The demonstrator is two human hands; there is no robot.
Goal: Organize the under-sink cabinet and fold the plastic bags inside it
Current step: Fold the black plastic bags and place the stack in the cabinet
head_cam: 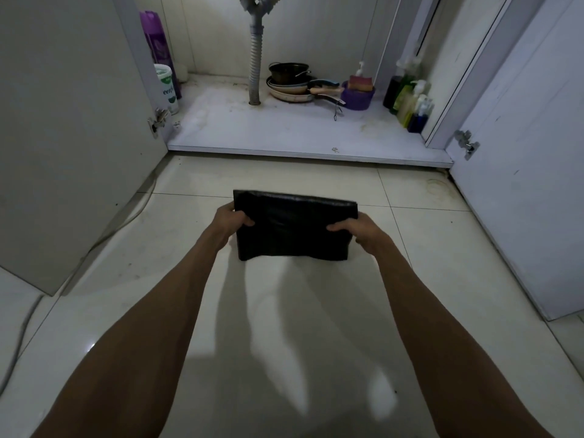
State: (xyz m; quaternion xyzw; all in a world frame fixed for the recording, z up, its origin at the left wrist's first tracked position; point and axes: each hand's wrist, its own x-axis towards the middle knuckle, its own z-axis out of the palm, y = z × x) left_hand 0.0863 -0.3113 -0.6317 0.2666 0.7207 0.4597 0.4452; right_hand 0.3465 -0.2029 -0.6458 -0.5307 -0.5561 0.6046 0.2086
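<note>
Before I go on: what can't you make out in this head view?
Head view only:
- Fingers of the left hand and right hand: behind the bag; only the thumbs show.
- Bag's number of folds: layers dark and hidden.
- Tub label: partly covered by the left door.
- Bottles: labels too small and blurred.
- Hose top: cut off by the upper edge.

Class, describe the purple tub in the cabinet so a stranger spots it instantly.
Look inside the under-sink cabinet, right of the grey drain hose. Between the stacked pans and the bottles sits the purple tub. Only it is round, purple and holds a sponge.
</note>
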